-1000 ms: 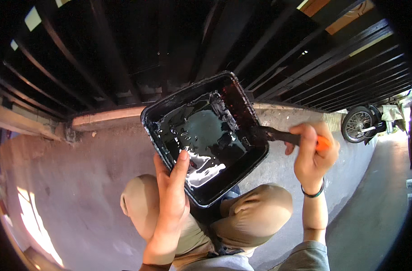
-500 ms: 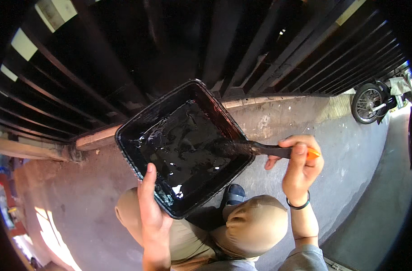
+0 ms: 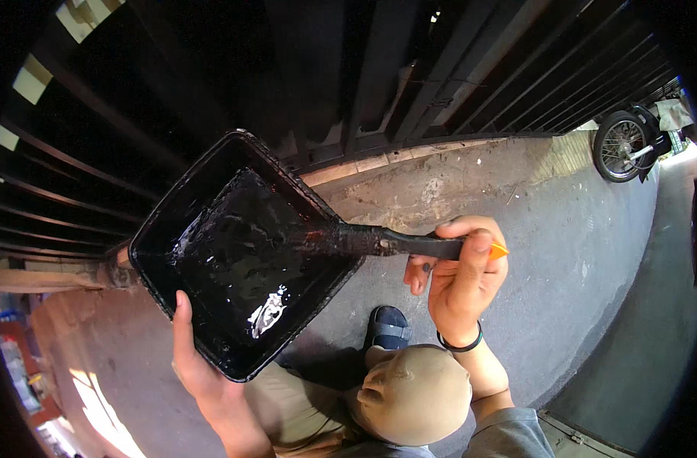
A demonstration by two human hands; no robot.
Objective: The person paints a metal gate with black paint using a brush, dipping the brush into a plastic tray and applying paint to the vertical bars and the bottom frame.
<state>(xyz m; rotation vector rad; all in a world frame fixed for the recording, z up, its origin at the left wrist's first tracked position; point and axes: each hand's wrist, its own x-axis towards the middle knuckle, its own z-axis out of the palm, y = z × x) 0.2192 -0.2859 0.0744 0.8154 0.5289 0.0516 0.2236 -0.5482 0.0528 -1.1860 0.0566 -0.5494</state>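
Note:
My left hand (image 3: 203, 374) grips a square black tray (image 3: 306, 183) by its near-left edge, the thumb lying over the rim. Wet, glossy black paint (image 3: 241, 244) coats the inside, with white glints near the lower corner. Between the fingers and thumb of my right hand (image 3: 470, 275) is a paintbrush (image 3: 421, 244) with a dark handle and an orange end. Its paint-blackened head lies across the tray's right rim, bristles pointing inward. Where the bristle tips end against the dark paint is hard to make out.
Dark metal fence bars (image 3: 348, 76) rise just beyond the tray from a low ledge (image 3: 379, 162). A motorcycle wheel (image 3: 622, 146) stands at far right on the grey concrete floor (image 3: 547, 252). My bent knee (image 3: 413, 397) and sandalled foot (image 3: 388, 328) are below.
The tray has shifted left in view along with my left hand. The brush has drawn back from the paint toward the right rim, and my right hand also sits further left.

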